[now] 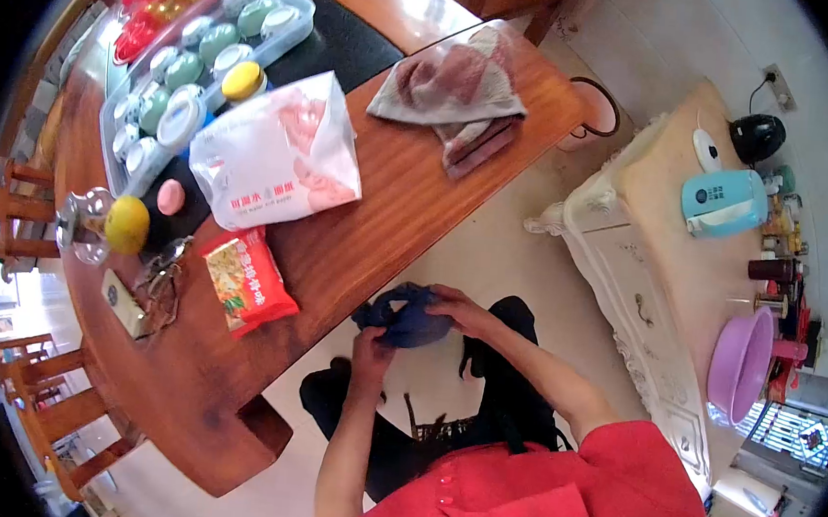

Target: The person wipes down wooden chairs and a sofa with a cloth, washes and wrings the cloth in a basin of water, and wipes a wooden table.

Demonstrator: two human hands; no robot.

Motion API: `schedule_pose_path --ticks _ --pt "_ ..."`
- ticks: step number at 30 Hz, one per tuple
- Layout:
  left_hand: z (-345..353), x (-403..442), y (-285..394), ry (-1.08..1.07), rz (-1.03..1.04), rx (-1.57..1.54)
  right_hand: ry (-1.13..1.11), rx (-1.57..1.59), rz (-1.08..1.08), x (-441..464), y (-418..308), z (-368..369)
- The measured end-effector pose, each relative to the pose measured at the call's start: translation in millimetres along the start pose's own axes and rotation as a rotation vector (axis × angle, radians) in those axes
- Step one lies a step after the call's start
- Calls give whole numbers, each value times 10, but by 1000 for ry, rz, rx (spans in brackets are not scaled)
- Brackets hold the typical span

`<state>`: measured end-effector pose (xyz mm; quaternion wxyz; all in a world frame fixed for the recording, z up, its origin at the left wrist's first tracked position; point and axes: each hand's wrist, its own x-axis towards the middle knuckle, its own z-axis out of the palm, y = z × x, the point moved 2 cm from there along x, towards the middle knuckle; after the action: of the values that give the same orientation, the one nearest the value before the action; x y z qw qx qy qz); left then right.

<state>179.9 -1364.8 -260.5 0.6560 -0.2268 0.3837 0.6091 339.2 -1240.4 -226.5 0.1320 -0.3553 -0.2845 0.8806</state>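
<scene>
A dark blue piece of fabric (416, 324), bunched and with a loop or gap in it, is held over my lap beside the table edge. My left hand (372, 345) grips its lower left side with closed fingers. At its right end, my right hand (456, 310) pinches the fabric. What kind of item the fabric is cannot be made out. Nearest to it on the wooden table (357, 255) lie a red food packet (249, 283) and a white pack of tissues (282, 158).
A crumpled brown-and-grey towel (456, 93) lies near the table's right corner. A clear tray (301, 22) of lidded jars, a yellow ball-like fruit (127, 225) and a glass jar (85, 226) stand further left. Right of me, a white cabinet (617, 234) bears a purple basin (741, 366).
</scene>
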Motion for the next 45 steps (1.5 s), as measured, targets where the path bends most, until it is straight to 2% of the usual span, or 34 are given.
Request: schedule_pose_path --ticks 2,5,6,8,10,11,13,14,15,16,17,18,19,20,21,22,23,24,25,26,27,29,30,31,33,35,37,39,40,41,42,43,45 --pt "-59 107 28 -152 65 -112 -35 -52 -2 188 -106 171" --pt "-271 255 -27 -176 74 -149 -106 -158 -38 600 10 157" --pt "-274 216 -19 -76 113 -76 -128 -209 -87 752 100 131" --pt "-339 301 -35 -284 187 -232 -40 -381 -155 996 221 -36" --pt "-235 101 -34 -298 205 -249 40 -506 -216 876 61 75" --pt "-182 35 -28 -283 221 -252 22 -501 -205 902 206 18" --pt "-110 -43 -151 -196 313 -167 135 -434 -219 872 510 -198" --pt "-120 -38 -171 -197 335 -81 155 -280 -96 750 729 -224" --pt "-132 -30 -139 -200 359 20 142 -279 -82 600 897 -220" --pt "-104 -57 -129 -59 394 176 185 -234 18 480 1030 -217" --pt "-63 -89 -163 -50 408 171 233 -191 122 376 1154 -217" --pt "46 -212 -202 78 554 404 291 -307 167 216 1162 -155" --pt "99 -302 -226 212 691 636 277 -317 178 125 1223 -161" --pt "65 -274 -261 121 725 718 274 -319 123 60 1239 -181" --pt "85 -293 -276 137 732 708 273 -321 72 18 1257 -209" --pt "158 -330 -332 182 669 1116 262 -325 90 -70 1193 -162" --pt "199 -343 -422 220 578 1522 -37 57 179 -121 1117 -71" --pt "209 -323 -579 232 573 1515 -331 442 262 -155 1042 26" --pt "260 -300 -765 278 672 1744 -334 437 270 -113 1058 1" --pt "281 -281 -877 321 769 1973 -249 565 255 -63 1075 -48" --pt "306 -320 -865 323 770 1966 -160 690 235 -21 1097 -104" --pt "376 -407 -789 116 863 1634 -216 599 184 34 997 -269" --pt "367 -440 -772 121 979 1541 -136 386 56 56 841 -270" --pt "375 -486 -720 134 984 1536 -62 173 -73 83 662 -227" --pt "468 -648 -522 -17 1203 1159 39 -123 -295 67 134 12" --pt "403 -702 -268 62 1281 1138 85 -565 -676 -65 -465 437" --pt "222 -720 31 317 1256 1107 269 -1247 -1288 391 -851 366" --pt "-5 -750 299 384 1311 1113 568 -2065 -1079 537 -1170 543" --pt "-132 -777 383 448 1362 1115 551 -2068 -1078 715 -1221 374" --pt "-231 -835 457 459 1357 1111 533 -2196 -1235 919 -1236 112" --pt "-300 -955 569 504 1453 1166 515 -2313 -1403 1101 -1215 -30" --pt "-330 -1049 651 549 1545 1225 505 -2309 -1401 1229 -1196 -80" --pt "-374 -1174 793 609 1480 1162 719 -2246 -1400 1461 -1218 -152"
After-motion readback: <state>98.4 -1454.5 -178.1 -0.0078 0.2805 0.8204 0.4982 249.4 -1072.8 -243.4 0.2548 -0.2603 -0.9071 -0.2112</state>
